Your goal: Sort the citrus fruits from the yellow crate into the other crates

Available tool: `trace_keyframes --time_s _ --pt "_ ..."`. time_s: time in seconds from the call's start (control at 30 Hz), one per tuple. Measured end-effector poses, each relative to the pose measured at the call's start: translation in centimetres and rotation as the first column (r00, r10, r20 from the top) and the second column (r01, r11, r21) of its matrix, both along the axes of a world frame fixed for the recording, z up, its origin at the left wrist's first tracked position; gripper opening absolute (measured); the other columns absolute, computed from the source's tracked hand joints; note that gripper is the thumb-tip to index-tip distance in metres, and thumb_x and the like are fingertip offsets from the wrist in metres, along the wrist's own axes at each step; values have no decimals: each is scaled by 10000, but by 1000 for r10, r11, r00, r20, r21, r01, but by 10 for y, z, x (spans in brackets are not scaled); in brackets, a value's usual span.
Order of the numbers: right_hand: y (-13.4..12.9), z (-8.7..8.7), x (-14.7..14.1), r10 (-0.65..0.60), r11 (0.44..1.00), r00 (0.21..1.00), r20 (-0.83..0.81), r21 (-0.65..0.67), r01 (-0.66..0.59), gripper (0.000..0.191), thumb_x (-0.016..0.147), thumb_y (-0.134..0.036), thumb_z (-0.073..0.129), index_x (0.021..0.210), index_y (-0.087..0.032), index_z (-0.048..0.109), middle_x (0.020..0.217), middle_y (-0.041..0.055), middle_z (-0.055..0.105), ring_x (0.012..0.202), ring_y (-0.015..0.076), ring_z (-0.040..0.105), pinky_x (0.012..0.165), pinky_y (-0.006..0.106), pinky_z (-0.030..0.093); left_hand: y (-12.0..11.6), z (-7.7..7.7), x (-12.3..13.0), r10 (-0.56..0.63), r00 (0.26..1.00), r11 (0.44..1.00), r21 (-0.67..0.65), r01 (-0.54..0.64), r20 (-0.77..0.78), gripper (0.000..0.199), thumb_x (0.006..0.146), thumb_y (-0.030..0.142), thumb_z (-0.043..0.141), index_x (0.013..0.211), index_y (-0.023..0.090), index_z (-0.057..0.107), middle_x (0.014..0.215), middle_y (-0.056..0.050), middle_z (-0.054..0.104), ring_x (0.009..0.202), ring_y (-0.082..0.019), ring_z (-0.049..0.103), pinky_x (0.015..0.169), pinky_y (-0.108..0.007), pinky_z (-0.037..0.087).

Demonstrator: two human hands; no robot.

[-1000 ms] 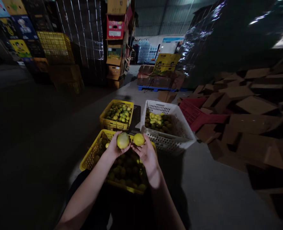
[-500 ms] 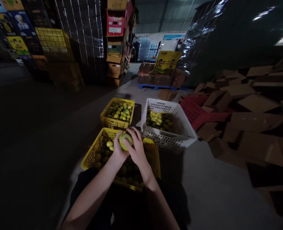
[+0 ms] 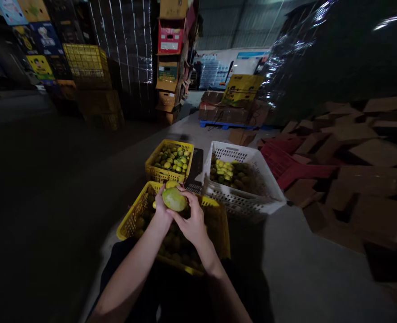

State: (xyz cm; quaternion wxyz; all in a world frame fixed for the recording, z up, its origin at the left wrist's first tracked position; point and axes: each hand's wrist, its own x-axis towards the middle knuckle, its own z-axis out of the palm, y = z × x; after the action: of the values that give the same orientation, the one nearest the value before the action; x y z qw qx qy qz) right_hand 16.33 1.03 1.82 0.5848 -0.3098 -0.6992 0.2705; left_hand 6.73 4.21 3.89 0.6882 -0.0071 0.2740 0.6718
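Left hand [image 3: 162, 207]: fingers cupping the fruit [image 3: 174, 199]
Right hand [image 3: 192, 220]: fingers wrapped on the same fruit
Yellow crate [image 3: 128, 222]: rim just below
Floor [image 3: 306, 251]: open rightward

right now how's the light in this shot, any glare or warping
Head view: dim overall, the fruit in both hands is best lit; the left floor is near black; glare streaks the plastic-wrapped stack; wide-lens bending tilts the edges, and the cardboard pile looks soft.

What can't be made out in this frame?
Head view only:
- Whether a second fruit sits behind the yellow-green fruit: left hand and right hand cover it.
- Near yellow crate: fruit lost in shadow.
- Box labels: too small.
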Motion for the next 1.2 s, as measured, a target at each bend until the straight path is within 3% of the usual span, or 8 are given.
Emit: trace_keyframes --time_s 0.1,0.2,0.3,0.43,0.7,0.97,1.1,1.2 --pt "-1 5 1 -11 989 949 -316 -144 -36 576 652 -179 785 1164 -264 536 1200 65 611 1134 237 582 964 385 487 3 9 -9 109 980 993 28 -115 169 289 908 300 414 811 134 629 669 -46 643 668 -158 640 723 -280 547" --pt "1 15 7 -17 924 794 -608 -314 -220 522 681 -224 758 1163 -268 563 1166 42 637 1066 213 617 932 369 509 3 17 -16 147 955 981 82 -173 259 227 899 266 474 752 157 608 673 -17 631 670 -111 630 693 -212 533" --pt "4 18 12 -35 860 612 -790 -335 -384 348 709 -292 733 1043 -260 642 1062 18 681 969 176 639 892 334 529 0 19 -14 151 978 976 137 -170 142 204 855 214 530 669 159 596 628 11 606 600 -89 606 631 -188 506" --pt "11 13 8 -152 842 484 -862 -369 -392 277 698 -462 720 840 -227 684 824 7 691 750 154 629 671 283 558 -7 13 -1 221 961 936 313 -162 -165 252 784 252 582 554 149 602 559 1 589 550 -106 584 598 -209 481" --pt "17 3 -9 -329 880 465 -822 -446 -165 367 727 -544 617 661 -187 671 683 11 675 687 149 610 685 273 509 -19 0 25 235 870 859 511 22 -434 353 805 302 459 863 122 757 973 -103 735 998 -228 651 956 -310 456" --pt "16 3 -6 -328 905 575 -750 -424 -37 367 782 -476 509 628 -183 667 676 11 681 699 153 615 740 282 481 -16 3 23 258 877 858 514 -14 -406 307 782 280 479 808 127 743 936 -96 728 980 -227 657 975 -312 449" --pt "22 4 -5 -504 724 569 -650 -677 -132 292 787 -450 510 689 -200 626 650 -15 663 646 143 610 654 273 508 -7 3 15 93 920 961 277 17 -379 279 802 205 453 781 114 715 850 -98 719 886 -200 670 887 -280 491" --pt "26 3 -3 -487 585 645 -590 -768 -261 247 750 -449 580 755 -205 614 605 -10 646 590 172 618 538 292 508 2 2 4 -112 973 993 15 117 -201 295 835 167 388 825 120 679 765 -85 696 773 -192 667 713 -281 532"
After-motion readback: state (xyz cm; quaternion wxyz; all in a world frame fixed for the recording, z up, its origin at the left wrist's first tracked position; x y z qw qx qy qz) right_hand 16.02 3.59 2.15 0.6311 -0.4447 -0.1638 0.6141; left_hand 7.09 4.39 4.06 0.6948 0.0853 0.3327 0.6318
